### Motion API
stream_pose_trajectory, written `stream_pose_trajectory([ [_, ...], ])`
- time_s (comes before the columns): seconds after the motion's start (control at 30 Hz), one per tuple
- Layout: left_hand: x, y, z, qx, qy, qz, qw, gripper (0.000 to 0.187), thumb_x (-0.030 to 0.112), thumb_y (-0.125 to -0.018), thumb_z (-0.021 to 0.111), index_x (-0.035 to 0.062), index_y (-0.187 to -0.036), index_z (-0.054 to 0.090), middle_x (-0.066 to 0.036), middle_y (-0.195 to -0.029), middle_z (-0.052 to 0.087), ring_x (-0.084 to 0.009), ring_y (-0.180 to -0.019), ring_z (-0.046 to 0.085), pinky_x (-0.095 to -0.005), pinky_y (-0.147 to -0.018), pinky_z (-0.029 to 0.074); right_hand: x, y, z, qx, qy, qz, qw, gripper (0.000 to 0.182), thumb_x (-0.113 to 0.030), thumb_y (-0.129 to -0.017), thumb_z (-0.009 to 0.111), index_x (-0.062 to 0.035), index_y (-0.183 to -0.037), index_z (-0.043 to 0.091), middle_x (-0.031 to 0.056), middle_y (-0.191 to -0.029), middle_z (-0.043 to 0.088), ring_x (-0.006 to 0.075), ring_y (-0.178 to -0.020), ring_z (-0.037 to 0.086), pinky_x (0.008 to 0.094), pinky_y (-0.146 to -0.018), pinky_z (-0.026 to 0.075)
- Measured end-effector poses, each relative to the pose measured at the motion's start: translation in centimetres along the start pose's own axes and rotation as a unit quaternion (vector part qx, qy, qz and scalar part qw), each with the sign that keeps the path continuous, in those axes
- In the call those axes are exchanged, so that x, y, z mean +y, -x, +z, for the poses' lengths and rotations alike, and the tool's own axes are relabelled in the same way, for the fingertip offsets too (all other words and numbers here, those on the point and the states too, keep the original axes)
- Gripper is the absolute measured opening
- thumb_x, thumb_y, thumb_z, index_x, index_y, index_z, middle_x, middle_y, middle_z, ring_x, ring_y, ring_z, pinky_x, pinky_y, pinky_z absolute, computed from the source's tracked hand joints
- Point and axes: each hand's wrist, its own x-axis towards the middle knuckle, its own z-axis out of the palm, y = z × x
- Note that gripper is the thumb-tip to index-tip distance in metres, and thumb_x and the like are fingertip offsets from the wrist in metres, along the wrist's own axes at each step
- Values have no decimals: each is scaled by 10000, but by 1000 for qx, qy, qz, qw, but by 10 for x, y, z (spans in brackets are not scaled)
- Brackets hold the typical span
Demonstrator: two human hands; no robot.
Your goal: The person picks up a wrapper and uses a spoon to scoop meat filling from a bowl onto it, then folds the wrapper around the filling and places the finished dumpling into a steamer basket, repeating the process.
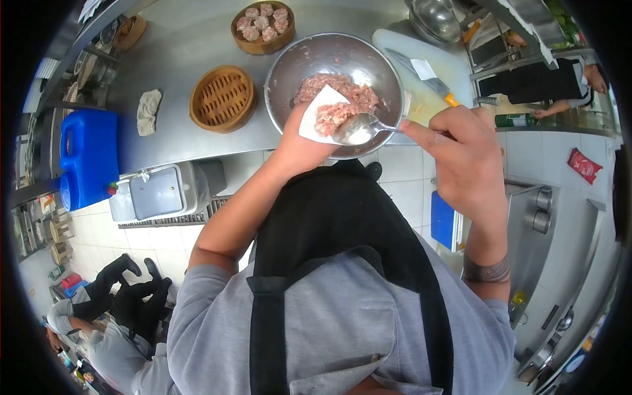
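My left hand (299, 141) is closed under a white dumpling wrapper (318, 125), at the near side of a large steel mixing bowl (280, 85). A clump of minced meat filling (334, 116) lies on the wrapper. My right hand (461, 151) grips the handle of a metal spoon (359, 130), whose bowl touches the meat on the wrapper. More minced meat (342, 85) lies in the mixing bowl beyond. Left of the bowl is a bamboo steamer basket (224, 99) with a slatted base. Behind it, a second bamboo steamer (253, 45) holds several filled dumplings (264, 21).
A white cutting board (388, 41) with a knife (431, 80) on it is right of the bowl. A folded cloth (149, 112) lies at the left. A blue jug (89, 158) stands at the counter's left end. Other people (112, 342) are at lower left and far right.
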Motion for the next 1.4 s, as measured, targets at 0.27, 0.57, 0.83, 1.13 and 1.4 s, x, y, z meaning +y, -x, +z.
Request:
stream_pose_trajectory([
  [0.27,26,2,16,19,32,3,999,435,91,-830,866,18,-1221,689,-65,-1106,748,-154,-1019,693,-320,-911,548,3,0,-10,36,8,12,999,405,54,-729,634,-70,-1076,803,50,-832,589,230,-769,562,355,-731,362],
  [0.57,38,7,10,-75,-1,32,997,641,46,-841,842,54,-1405,538,-70,-1328,661,-192,-1223,628,-350,-1064,487,8,-12,-26,7,78,-86,993,305,-4,-742,672,-91,-1005,801,41,-834,579,220,-762,555,378,-787,365],
  [0.83,25,2,9,-105,111,22,988,599,9,-859,819,82,-1372,519,-96,-1275,654,-174,-1170,631,-325,-961,509,4,-12,-50,1,74,-95,993,284,-23,-755,712,-85,-1017,802,37,-832,563,233,-759,539,383,-806,371],
  [1.13,20,0,21,-93,546,-70,830,757,-181,-797,637,58,-1486,434,-224,-1591,444,-329,-1490,443,-439,-1221,379,16,27,13,-21,-363,393,845,141,-101,-953,760,-11,-1061,762,-79,-688,526,22,-623,430,234,-575,331],
  [1.4,16,-3,26,-96,553,-40,827,902,-205,-690,515,58,-1539,357,-209,-1656,379,-333,-1583,278,-441,-1270,257,-10,5,97,51,-673,459,578,205,-203,-963,777,-3,-979,735,-71,-681,553,-2,-512,355,219,-448,226],
])
